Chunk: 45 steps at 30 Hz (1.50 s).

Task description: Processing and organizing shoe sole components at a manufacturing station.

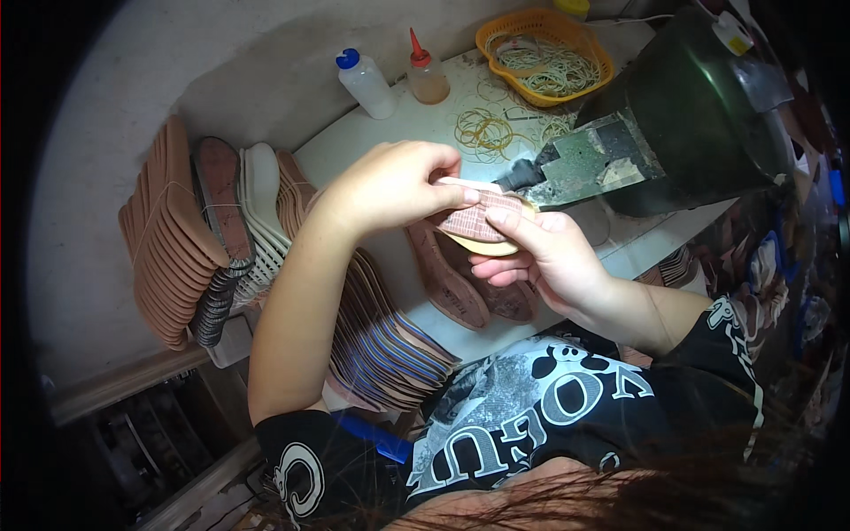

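Both of my hands hold a shoe sole [474,223], with a brownish-pink textured face and a pale yellow edge. My left hand [398,188] grips its left end, thumb laid on the face and fingers mostly hidden. At the right end, my right hand [553,257] pinches it, with the thumb on top and fingers curled beneath. Right behind the sole is the dark tip [521,175] of a green machine [611,159]; I cannot tell whether they touch. Two loose brown soles [452,288] lie on the white table below my hands.
Several stacked tan soles [168,239] stand at the left, beside dark and white ones. Another stack with blue edges [381,336] sits under my left forearm. Farther back are a blue-capped bottle [367,86], a red-tipped bottle [428,80], loose rubber bands [485,133] and an orange basket [544,53].
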{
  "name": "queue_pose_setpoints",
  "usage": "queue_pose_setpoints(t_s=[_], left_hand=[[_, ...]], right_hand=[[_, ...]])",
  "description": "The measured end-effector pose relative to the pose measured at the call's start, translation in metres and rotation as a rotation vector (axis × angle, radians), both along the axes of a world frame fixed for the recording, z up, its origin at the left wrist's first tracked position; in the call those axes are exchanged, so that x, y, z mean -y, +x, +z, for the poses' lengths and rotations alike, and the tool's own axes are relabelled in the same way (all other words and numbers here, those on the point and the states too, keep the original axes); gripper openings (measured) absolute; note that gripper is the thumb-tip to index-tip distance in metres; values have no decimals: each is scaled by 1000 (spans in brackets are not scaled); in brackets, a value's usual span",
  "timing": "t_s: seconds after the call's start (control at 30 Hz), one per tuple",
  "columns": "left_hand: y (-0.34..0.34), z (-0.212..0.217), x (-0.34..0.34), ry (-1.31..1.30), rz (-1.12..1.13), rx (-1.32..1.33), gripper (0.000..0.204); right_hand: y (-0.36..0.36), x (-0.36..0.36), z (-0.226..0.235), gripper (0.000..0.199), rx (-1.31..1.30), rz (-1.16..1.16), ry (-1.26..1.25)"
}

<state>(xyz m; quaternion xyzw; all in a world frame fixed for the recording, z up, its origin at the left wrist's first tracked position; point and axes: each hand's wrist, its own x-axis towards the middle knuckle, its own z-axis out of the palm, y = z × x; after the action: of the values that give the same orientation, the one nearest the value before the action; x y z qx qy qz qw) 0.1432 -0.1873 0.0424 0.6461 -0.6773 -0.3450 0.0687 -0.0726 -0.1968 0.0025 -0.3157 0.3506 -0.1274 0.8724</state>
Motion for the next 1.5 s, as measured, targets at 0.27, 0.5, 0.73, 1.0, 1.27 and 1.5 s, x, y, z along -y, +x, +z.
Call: queue_pose_setpoints(t_s=[0.27, 0.5, 0.73, 1.0, 1.27, 1.5], left_hand=[[-17, -1, -23, 172, 331, -157, 35], [-36, -14, -48, 96, 535, -319, 30], [-51, -9, -56, 256, 646, -459, 32], [-67, -21, -61, 310, 787, -707, 41], [-59, -18, -46, 183, 800, -534, 45], [-46, -23, -35, -92, 833, -490, 41]], right_hand=[[-3, 2, 2, 38, 47, 14, -48], [-5, 6, -5, 30, 84, 75, -85], [-14, 12, -8, 23, 71, 146, -206], [-53, 38, 1, 31, 130, 459, -226], [-84, 21, -25, 32, 240, 277, -85], [-33, -5, -30, 24, 285, 86, -31]])
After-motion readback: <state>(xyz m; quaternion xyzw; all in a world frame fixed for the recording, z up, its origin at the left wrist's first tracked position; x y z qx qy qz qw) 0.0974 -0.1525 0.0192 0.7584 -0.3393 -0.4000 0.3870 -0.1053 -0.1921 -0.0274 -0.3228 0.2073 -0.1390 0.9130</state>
